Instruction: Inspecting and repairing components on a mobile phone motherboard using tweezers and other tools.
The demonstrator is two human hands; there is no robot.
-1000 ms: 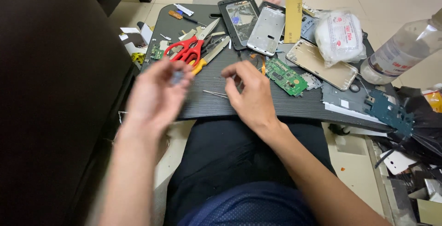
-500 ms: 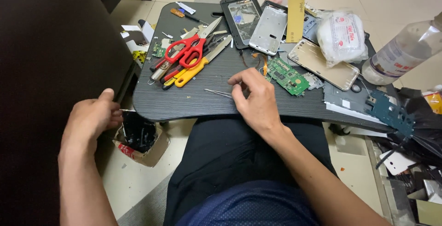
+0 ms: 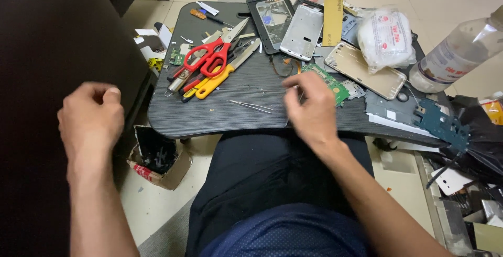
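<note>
The low lap table (image 3: pixel 220 115) has a dark charcoal top with a fine woodgrain streak, and on it lie scissors with bright red plastic handles (image 3: pixel 208 58), a knife-like tool with a yellow handle (image 3: pixel 212 83), thin silver metal tweezers (image 3: pixel 251 106) and a green printed circuit board (image 3: pixel 327 81). Further back are a black phone frame (image 3: pixel 272 18), a silvery white phone shell (image 3: pixel 305 30), a mustard-yellow strip of sandpaper (image 3: pixel 333 16), a pale gold phone back cover (image 3: pixel 367 71) and a white plastic bag with red print (image 3: pixel 386 37). A clear plastic bottle with a white label (image 3: pixel 456 52) stands at the table's edge, a teal-blue circuit part (image 3: pixel 443 123) lies near it, and a brown cardboard box with a black inside (image 3: pixel 157 157) sits on the beige floor.
</note>
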